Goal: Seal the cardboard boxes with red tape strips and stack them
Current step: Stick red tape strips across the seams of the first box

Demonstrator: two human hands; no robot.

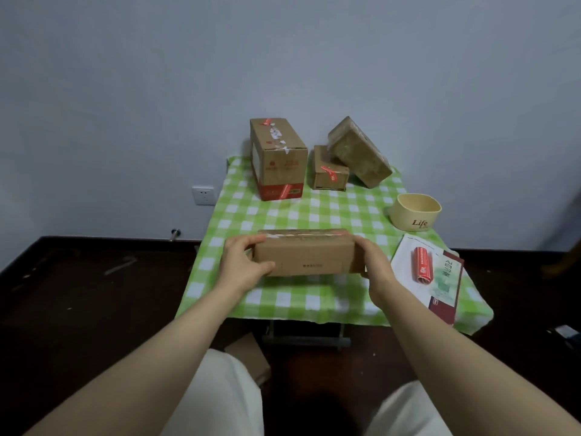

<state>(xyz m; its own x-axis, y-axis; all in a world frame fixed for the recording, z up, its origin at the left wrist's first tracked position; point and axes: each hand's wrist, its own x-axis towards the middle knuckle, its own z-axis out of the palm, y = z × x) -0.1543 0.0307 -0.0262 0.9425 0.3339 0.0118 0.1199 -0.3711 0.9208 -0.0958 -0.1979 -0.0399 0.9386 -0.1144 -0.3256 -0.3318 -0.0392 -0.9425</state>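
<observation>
A long brown cardboard box is held over the near half of the table. My left hand grips its left end, thumb on the front face. At the other end, my right hand grips the box. A tall box with red tape scraps stands at the back left. Beside it lies a small box with a red strip on its front, and a tape-wrapped box leans tilted on top of that one. A stack of red tape strips rests on a booklet at the right.
The small table has a green-and-white checked cloth. A cream bowl marked "Life" sits at the right edge. The booklet lies at the near right corner. Another cardboard piece lies on the dark floor under the table.
</observation>
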